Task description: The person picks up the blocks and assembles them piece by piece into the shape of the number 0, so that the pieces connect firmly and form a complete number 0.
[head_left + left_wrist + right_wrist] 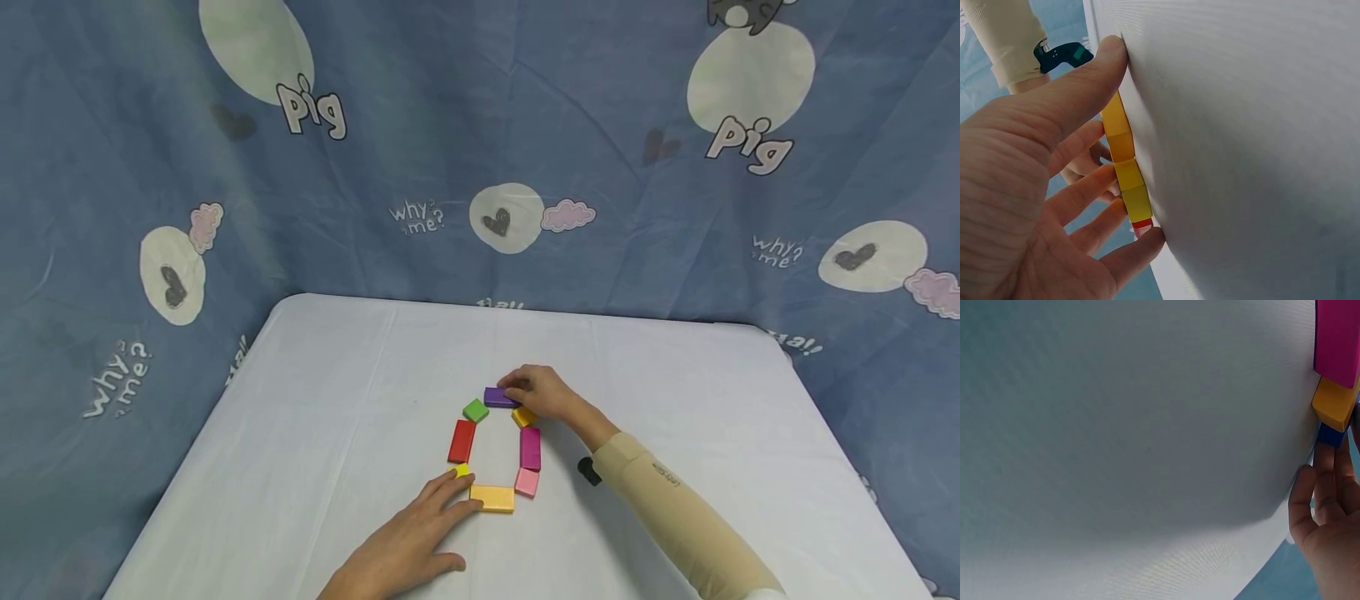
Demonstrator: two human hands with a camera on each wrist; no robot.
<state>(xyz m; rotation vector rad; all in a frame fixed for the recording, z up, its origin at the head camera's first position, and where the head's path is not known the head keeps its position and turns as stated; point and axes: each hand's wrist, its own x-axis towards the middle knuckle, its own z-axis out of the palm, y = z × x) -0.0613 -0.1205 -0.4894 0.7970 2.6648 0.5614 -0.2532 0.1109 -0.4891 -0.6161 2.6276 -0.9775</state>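
Observation:
Small coloured blocks form a ring on the white table. At its far side my right hand [542, 392] pinches the right end of a purple block [498, 397]; in the right wrist view that block [1331, 435] looks dark blue. Next to it are an orange block [523, 416] and a green block [476, 410]. My left hand [412, 533] lies at the near left with its fingers extended. Its fingertips touch the yellow block [461, 471] and the left end of a light orange block [495, 499]. In the left wrist view the thumb stands apart from the blocks.
A red block [461, 441] makes the ring's left side; magenta [530, 449] and pink [527, 482] blocks make the right. A dark device [588, 472] is at my right wrist. The white table [300, 400] ends at a blue printed curtain [420, 150].

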